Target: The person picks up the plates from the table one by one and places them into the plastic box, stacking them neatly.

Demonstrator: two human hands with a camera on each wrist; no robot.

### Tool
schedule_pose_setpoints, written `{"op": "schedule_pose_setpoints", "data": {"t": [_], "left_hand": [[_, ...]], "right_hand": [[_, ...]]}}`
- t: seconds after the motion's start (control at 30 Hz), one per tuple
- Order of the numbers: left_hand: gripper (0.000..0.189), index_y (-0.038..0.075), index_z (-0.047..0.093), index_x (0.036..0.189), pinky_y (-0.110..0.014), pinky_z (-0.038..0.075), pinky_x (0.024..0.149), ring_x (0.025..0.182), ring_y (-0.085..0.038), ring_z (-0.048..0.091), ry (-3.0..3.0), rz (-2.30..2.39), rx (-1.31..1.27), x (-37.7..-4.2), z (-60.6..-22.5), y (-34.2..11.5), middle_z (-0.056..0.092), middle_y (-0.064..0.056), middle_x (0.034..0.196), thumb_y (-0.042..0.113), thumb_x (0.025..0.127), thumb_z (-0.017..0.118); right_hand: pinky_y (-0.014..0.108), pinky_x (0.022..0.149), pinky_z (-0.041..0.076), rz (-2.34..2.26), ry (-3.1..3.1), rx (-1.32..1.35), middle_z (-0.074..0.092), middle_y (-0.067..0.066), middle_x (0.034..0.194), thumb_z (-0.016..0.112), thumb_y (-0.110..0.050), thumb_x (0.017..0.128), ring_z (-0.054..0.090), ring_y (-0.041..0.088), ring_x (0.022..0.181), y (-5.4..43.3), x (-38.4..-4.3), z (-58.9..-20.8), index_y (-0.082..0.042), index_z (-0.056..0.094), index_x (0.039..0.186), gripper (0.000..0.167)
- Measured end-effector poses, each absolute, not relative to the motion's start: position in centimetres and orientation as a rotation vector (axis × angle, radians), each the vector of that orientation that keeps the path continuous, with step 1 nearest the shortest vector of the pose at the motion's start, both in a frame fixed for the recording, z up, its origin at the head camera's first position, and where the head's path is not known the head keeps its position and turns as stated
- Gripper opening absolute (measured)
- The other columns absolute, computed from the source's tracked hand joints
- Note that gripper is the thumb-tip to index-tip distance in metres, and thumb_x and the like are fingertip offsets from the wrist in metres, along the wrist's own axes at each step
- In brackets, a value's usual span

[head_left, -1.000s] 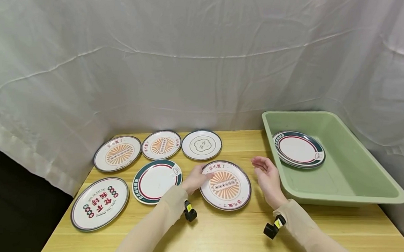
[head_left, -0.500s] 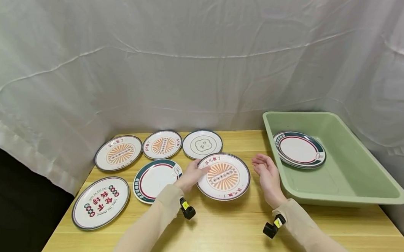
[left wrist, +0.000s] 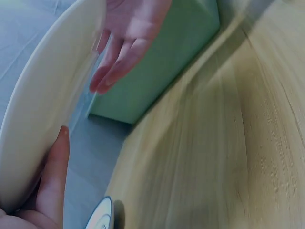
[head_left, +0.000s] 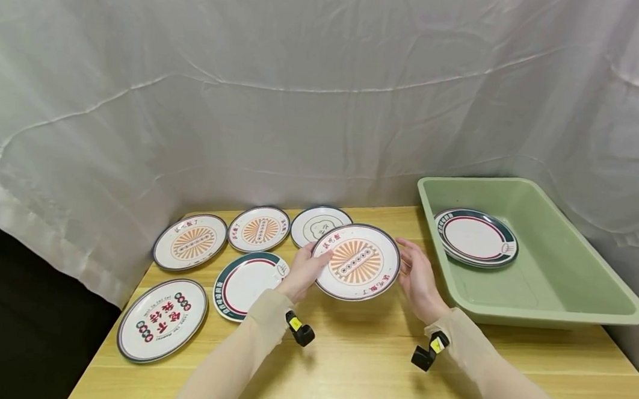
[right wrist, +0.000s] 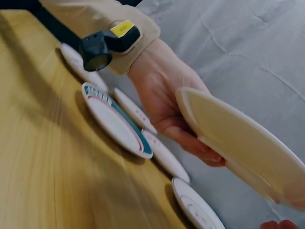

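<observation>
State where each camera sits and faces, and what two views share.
Head: on the head, facing forward and down at the held plate and tub; left hand, right hand and sleeves show.
Left wrist: on that wrist, facing the held plate and tub; both hands show.
Right wrist: on that wrist, facing the held plate and left hand; right fingertips show at bottom.
Shared: both wrist views show the held plate's underside.

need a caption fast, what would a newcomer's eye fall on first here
Probably the sunburst plate mid-scene, held above the wooden table by the left hand, with the right hand close by its right edge. Next, likely the big green tub on the right, a teal-rimmed plate lying inside. Then the five printed plates spread across the table's left and back.
</observation>
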State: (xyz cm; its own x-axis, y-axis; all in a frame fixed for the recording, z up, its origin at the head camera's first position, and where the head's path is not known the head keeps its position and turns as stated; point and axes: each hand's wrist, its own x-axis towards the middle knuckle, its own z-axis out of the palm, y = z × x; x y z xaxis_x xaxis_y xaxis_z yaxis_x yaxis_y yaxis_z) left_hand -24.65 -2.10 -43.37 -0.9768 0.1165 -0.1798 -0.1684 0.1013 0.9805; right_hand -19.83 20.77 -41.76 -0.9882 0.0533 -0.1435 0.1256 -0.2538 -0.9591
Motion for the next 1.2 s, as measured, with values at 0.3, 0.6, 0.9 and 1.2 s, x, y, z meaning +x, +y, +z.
{"op": "schedule_pose_setpoints", "data": {"t": [0.3,0.6,0.9,1.2], "left_hand": [[0.046,0.001,0.048,0.143,-0.019,0.057,0.078,0.086,-0.008,0.063,2.167,2.07,-0.137,-24.3,-42.1,-0.9,0.065,-0.014,0.121,0.019,0.102,0.058],[0.046,0.003,0.048,0.142,-0.025,0.057,0.092,0.098,-0.012,0.064,2.149,2.188,-0.15,-24.3,-41.4,0.5,0.064,-0.014,0.126,0.016,0.1,0.059],[0.066,0.003,0.029,0.156,-0.041,0.037,0.122,0.14,-0.03,0.046,2.173,2.18,-0.224,-24.0,-41.7,1.6,0.038,-0.021,0.159,0.02,0.1,0.058],[0.071,0.001,0.019,0.159,-0.044,0.022,0.128,0.154,-0.034,0.026,2.159,2.178,-0.227,-23.4,-41.1,1.9,0.022,-0.022,0.166,0.019,0.101,0.055]], "right_hand": [[0.023,0.118,0.035,-2.56,1.661,0.118,0.031,0.012,0.158,0.014,-0.033,0.11,0.034,0.016,0.146,19.9,-20.2,-40.7,-0.006,0.016,0.16,0.057],[0.017,0.117,0.037,-2.629,1.627,0.218,0.033,0.007,0.159,0.023,-0.029,0.109,0.041,0.008,0.138,19.2,-20.7,-39.8,-0.007,0.017,0.161,0.056],[0.014,0.088,0.057,-2.616,1.581,0.405,0.065,-0.008,0.108,0.04,-0.023,0.106,0.068,-0.001,0.094,19.0,-21.1,-39.1,-0.003,0.029,0.155,0.053],[0.019,0.08,0.061,-2.549,1.667,0.468,0.07,-0.009,0.089,0.05,-0.007,0.101,0.072,0.003,0.082,19.1,-21.3,-39.5,0.004,0.033,0.152,0.055]]}}
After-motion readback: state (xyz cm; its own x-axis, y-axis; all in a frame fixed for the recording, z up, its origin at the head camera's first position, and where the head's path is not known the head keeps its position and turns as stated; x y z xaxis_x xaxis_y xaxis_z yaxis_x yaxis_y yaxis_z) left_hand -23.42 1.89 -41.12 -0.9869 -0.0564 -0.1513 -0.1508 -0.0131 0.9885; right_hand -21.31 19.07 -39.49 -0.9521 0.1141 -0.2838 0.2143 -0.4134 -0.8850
